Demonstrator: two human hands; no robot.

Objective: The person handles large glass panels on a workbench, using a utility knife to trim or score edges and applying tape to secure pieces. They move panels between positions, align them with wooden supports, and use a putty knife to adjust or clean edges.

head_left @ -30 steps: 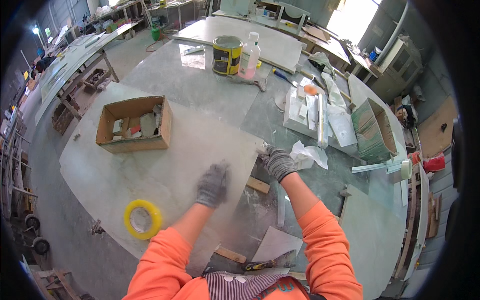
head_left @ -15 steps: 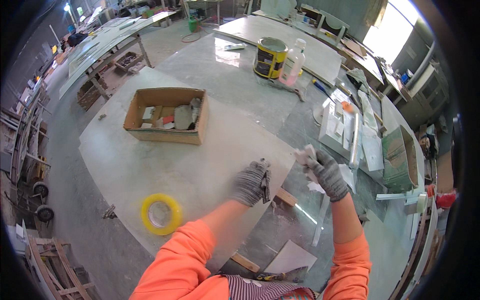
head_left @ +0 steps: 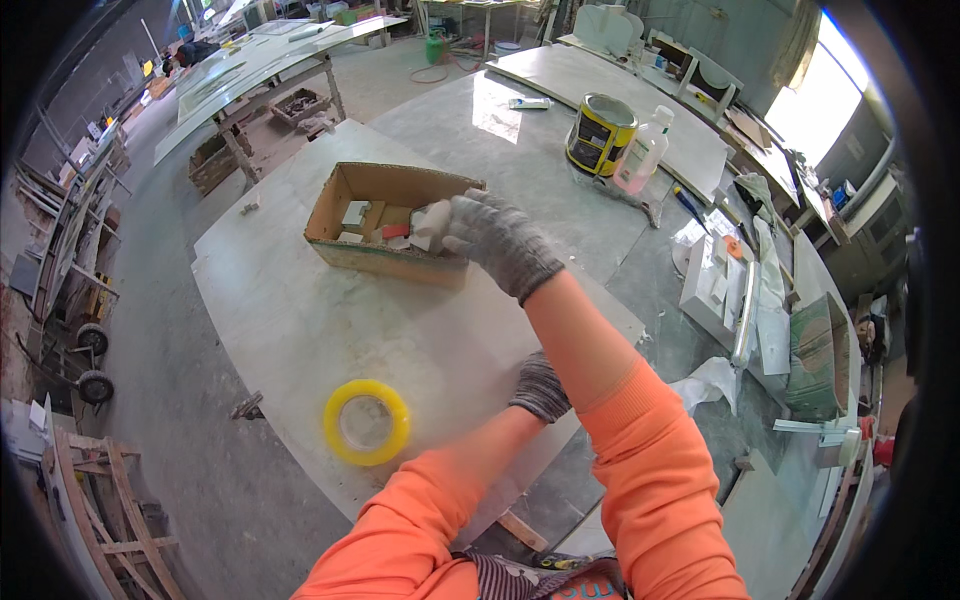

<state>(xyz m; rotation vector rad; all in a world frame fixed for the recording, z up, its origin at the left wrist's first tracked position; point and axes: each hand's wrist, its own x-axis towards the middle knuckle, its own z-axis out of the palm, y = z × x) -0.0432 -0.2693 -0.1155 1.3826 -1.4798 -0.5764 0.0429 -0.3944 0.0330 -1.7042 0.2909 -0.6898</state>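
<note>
My right hand (head_left: 503, 243), in a grey knitted glove, reaches over the right end of an open cardboard box (head_left: 385, 262). Its curled fingers hold a crumpled whitish wad (head_left: 432, 222), blurred, above the box's contents. White pieces and a small red block (head_left: 396, 231) lie inside the box. My left hand (head_left: 543, 388), gloved alike, is low over the pale slab (head_left: 300, 300), partly behind my right forearm; its fingers are hidden. Left of that hand, a roll of yellow tape (head_left: 398, 421) lies flat on the slab.
Farther back stand a yellow-and-black can (head_left: 600, 135) and a clear bottle (head_left: 645, 150) with pink liquid. On the right are a white block (head_left: 715, 283), crumpled white sheeting (head_left: 708, 383) and a green carton (head_left: 820, 355). Another table (head_left: 270, 62) stands at the far left.
My right hand has swung left and away from me, carrying the whitish wad from the slab's right corner to the box. My left hand is now partly covered by the right forearm. The view has shifted.
</note>
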